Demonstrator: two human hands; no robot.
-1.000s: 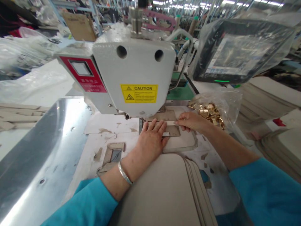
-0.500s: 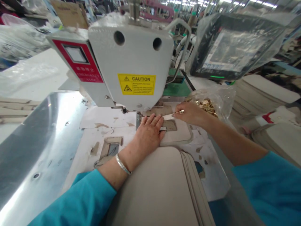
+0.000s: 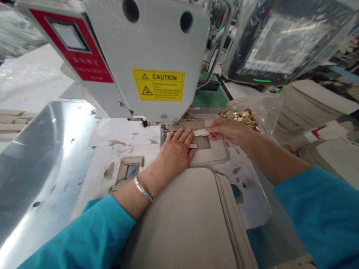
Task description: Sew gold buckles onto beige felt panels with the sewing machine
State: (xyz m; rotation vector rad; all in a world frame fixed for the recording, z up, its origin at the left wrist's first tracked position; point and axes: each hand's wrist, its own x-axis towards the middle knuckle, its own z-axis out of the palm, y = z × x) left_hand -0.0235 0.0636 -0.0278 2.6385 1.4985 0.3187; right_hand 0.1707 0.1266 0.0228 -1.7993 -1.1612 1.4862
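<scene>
My left hand [image 3: 177, 149] lies flat with fingers stretched out on a beige panel [image 3: 213, 155] beneath the head of a machine, probably a sewing machine [image 3: 157, 45]. Its fingertips rest at the left end of a narrow pale strip [image 3: 200, 132]. My right hand [image 3: 224, 130] pinches the strip's right end between thumb and fingers. A small bit of metal shows at those fingertips, too little to name. Just below the strip, a flat grey template piece [image 3: 204, 142] lies on the panel. Part of the panel is hidden under my left hand.
A stack of beige panels [image 3: 185, 216] lies close in front of me. Gold metal fittings fill a clear plastic bag [image 3: 248, 118] on the right. A plastic-wrapped screen [image 3: 277, 45] stands at upper right. Further right are more panel stacks [image 3: 325, 101]. A metal plate [image 3: 36, 157] slopes at left.
My view has tipped down and closer to the machine. My right fingers have shifted on the strip's end, and the shiny metal piece at them is now mostly hidden. My left hand stays flat.
</scene>
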